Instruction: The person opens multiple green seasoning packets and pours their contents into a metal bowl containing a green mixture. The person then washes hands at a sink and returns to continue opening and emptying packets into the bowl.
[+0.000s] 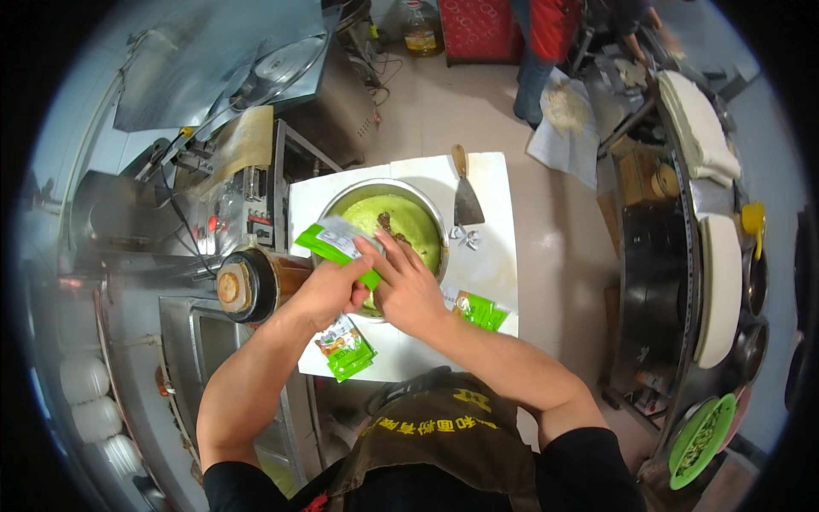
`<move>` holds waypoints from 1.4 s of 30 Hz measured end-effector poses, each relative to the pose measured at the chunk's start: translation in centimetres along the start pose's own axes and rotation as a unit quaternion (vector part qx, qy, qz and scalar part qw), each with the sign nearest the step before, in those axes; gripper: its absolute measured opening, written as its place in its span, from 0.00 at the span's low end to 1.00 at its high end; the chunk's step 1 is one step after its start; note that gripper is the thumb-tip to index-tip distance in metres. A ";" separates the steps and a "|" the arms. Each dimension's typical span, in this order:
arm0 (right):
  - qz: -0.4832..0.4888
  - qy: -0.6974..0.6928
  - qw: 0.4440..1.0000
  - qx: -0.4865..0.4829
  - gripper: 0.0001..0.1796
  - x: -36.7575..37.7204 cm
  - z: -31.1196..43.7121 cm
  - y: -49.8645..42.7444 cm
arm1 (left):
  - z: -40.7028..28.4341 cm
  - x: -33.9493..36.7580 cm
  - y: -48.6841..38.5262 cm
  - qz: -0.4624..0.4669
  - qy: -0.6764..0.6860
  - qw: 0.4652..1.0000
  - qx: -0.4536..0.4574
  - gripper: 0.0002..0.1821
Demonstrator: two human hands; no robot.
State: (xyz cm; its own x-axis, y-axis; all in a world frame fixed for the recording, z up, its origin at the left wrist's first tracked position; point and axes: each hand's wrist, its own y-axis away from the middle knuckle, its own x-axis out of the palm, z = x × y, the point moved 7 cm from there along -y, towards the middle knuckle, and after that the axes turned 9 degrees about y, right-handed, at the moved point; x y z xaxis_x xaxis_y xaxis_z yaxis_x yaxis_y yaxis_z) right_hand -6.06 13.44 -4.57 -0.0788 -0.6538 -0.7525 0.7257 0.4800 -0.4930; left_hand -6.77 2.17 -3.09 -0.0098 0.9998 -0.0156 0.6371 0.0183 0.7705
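My left hand (334,286) holds a green and clear plastic packet (326,242) over the near left part of a metal pot (444,238). The fingers of my right hand (409,291) lie against the packet's right side; whether they grip it is not clear. Light green liquid (358,208) fills the pot, with a dark brown paste (386,221) on its surface. Several green packets (347,352) lie near the white table's (502,192) front edge, and more green packets (478,310) lie right of my right wrist. A wooden-handled scraper (467,198) and small torn scraps (472,239) are beyond them.
A cylindrical container with a black rim (246,286) stands left of the pot, near a metal sink (217,339). At right, a metal shelf (688,275) bears white dough slabs (720,291) and a green basket (704,441). Another person (544,57) stands at the far side.
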 end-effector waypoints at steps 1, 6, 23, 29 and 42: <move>-0.036 -0.045 0.998 0.006 0.15 0.4 -0.2 -0.1 | 0.4 0.4 0.3 0.010 0.027 1.000 -0.008 0.16; -0.034 0.021 0.999 0.031 0.20 2.9 -1.5 -0.5 | 1.1 1.3 1.6 0.029 0.077 0.997 0.007 0.14; 0.082 0.061 0.994 0.024 0.28 5.6 -2.4 -0.3 | 2.6 -0.9 -0.7 -0.034 0.057 0.956 0.287 0.20; 0.188 0.100 0.975 0.062 0.32 8.3 -2.4 0.8 | 4.3 -0.5 -1.1 0.001 -0.112 0.952 0.285 0.22; 0.315 0.069 0.944 0.074 0.13 4.5 -2.6 2.4 | -0.7 -2.6 0.8 0.022 -0.444 0.850 0.284 0.21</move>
State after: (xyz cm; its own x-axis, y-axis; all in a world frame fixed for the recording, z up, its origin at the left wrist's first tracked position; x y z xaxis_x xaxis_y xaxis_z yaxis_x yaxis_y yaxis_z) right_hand -6.41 13.16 -10.32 0.3190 -0.1784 -0.9308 0.7445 0.6549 0.1296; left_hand -6.80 -0.42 -2.02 0.4488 0.5988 -0.6633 0.8931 -0.2757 0.3554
